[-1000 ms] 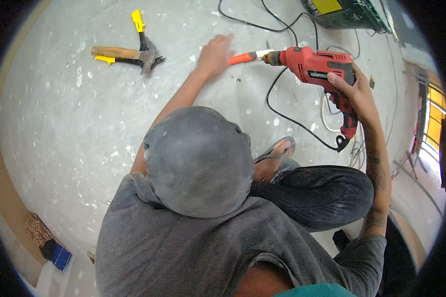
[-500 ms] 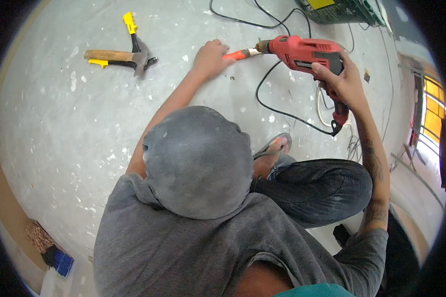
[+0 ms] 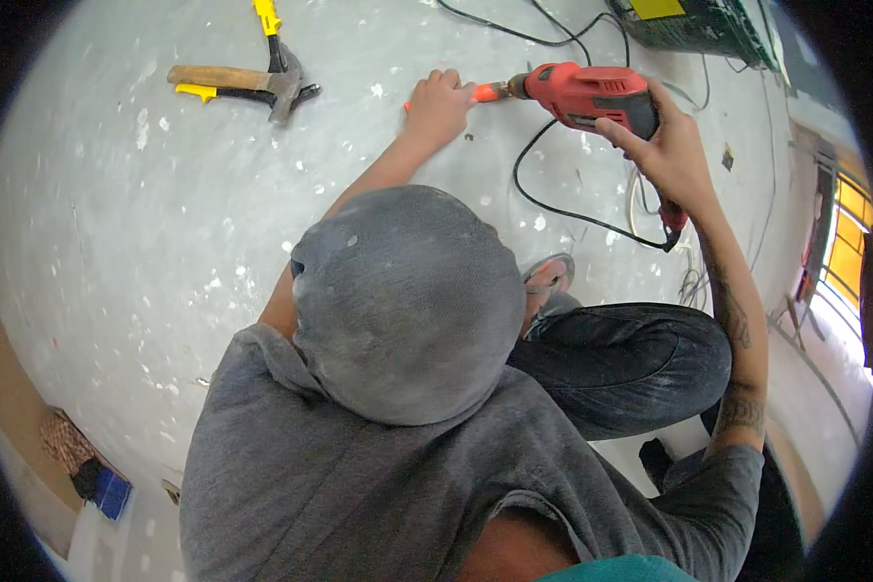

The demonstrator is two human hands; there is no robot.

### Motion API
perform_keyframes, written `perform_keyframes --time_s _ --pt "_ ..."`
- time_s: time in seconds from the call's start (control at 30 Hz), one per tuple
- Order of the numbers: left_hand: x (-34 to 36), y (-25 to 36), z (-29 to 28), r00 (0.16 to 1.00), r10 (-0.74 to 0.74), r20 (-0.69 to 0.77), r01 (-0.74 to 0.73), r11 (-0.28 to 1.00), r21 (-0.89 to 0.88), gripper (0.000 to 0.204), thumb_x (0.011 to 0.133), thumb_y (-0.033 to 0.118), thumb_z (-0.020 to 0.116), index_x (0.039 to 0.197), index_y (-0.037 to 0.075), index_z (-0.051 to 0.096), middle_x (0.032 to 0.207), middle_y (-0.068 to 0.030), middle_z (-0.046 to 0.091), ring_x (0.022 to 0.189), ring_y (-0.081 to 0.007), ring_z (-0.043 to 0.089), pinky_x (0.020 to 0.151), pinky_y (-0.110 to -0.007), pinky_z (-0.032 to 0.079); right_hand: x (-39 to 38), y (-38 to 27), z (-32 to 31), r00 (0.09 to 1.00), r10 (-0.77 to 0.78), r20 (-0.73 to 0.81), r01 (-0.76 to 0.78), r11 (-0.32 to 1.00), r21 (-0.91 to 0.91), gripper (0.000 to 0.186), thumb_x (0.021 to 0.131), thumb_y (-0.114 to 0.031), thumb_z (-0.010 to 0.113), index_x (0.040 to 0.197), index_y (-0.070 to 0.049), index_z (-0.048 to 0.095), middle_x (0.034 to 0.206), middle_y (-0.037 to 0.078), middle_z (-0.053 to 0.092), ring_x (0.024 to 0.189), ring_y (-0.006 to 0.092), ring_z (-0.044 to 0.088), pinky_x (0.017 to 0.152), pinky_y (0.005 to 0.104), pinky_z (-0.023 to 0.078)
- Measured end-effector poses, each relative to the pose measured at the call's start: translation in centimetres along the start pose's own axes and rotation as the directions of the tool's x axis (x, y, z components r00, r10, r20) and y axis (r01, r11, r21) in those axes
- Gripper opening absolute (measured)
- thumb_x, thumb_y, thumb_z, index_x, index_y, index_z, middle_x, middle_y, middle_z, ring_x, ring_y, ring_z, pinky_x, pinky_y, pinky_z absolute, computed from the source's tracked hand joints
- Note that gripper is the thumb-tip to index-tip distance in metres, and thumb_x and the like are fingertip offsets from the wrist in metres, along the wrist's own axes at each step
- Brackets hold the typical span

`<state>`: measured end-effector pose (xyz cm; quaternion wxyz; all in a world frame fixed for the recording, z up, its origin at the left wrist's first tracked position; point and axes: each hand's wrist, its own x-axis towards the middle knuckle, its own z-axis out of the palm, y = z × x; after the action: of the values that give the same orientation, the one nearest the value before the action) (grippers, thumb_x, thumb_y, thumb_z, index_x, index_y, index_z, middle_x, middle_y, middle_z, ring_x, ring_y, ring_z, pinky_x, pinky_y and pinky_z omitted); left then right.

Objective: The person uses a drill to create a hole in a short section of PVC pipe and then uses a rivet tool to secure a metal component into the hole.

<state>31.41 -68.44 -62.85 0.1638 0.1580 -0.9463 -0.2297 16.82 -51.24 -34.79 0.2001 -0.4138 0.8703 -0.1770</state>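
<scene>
My right hand (image 3: 674, 145) is wrapped round the grip of a red and black corded power drill (image 3: 592, 92), which lies level with its chuck pointing left. My left hand (image 3: 438, 109) is closed over a slim orange tool (image 3: 488, 93) with a short metal-looking tip; a bit of orange also shows on the hand's far left side. The tip meets the front of the drill chuck (image 3: 518, 86), though whether it sits inside cannot be made out. Left of my left hand, a wooden-handled hammer (image 3: 218, 78) lies across a yellow-and-black-handled tool (image 3: 268, 19).
The drill's black cable (image 3: 592, 221) loops over the pale, paint-spotted floor (image 3: 213, 223). A dark green bucket (image 3: 698, 34) stands at the far right. My bent knee (image 3: 650, 364) is below the drill, and my grey cap (image 3: 407, 301) covers the middle of the view.
My left hand covers more of the orange tool, nearer its tip. Drill chuck and tip have come together in line. The view has shifted slightly, so the hammer appears higher.
</scene>
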Motion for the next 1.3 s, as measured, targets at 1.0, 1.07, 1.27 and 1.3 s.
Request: perform_keyframes --time_s 1.0,1.07,1.27,1.3 --pt "-0.3 0.0 0.2 0.998 -0.047 0.032 0.047 0.999 0.003 0.024 0.087 0.026 0.068 0.109 0.016 0.07 0.097 -0.0047 0.058 0.096 -0.0243 0.055 0.079 -0.04 0.046 0.3 -2.0 0.2 0.985 0.159 0.061 -0.164 0.982 0.096 0.056 0.083 -0.033 0.079 0.122 0.001 0.059 0.08 0.008 0.07 0.062 0.0124 0.065 0.057 0.027 0.053" --pt "-0.2 0.1 0.2 0.998 -0.058 0.039 0.058 0.998 0.011 0.023 0.087 0.026 0.068 0.108 0.016 0.07 0.097 -0.0047 0.058 0.096 -0.0242 0.056 0.079 -0.04 0.046 0.4 -2.4 -0.2 0.976 0.187 0.112 -0.194 0.979 0.06 0.056 0.083 -0.034 0.079 0.121 0.001 0.058 0.081 0.008 0.07 0.063 0.013 0.066 0.057 0.0277 0.053" --pt "-0.1 0.3 -0.1 0.996 -0.068 0.049 0.067 0.997 0.033 0.022 0.087 0.027 0.069 0.107 0.017 0.07 0.095 -0.0045 0.057 0.096 -0.024 0.056 0.079 -0.04 0.046 0.2 -3.4 0.0 0.979 0.195 0.055 -0.198 0.979 0.057 0.054 0.083 -0.034 0.079 0.12 -0.001 0.059 0.081 0.008 0.07 0.066 0.0132 0.066 0.059 0.0287 0.054" --pt "-0.1 0.3 -0.1 0.997 -0.07 0.045 0.069 0.997 0.03 0.022 0.087 0.027 0.069 0.106 0.017 0.07 0.095 -0.0045 0.057 0.096 -0.024 0.056 0.079 -0.04 0.046 0.2 -3.4 0.0 0.979 0.198 0.058 -0.201 0.978 0.056 0.054 0.083 -0.034 0.079 0.12 -0.001 0.059 0.081 0.008 0.07 0.066 0.0132 0.066 0.059 0.0287 0.054"
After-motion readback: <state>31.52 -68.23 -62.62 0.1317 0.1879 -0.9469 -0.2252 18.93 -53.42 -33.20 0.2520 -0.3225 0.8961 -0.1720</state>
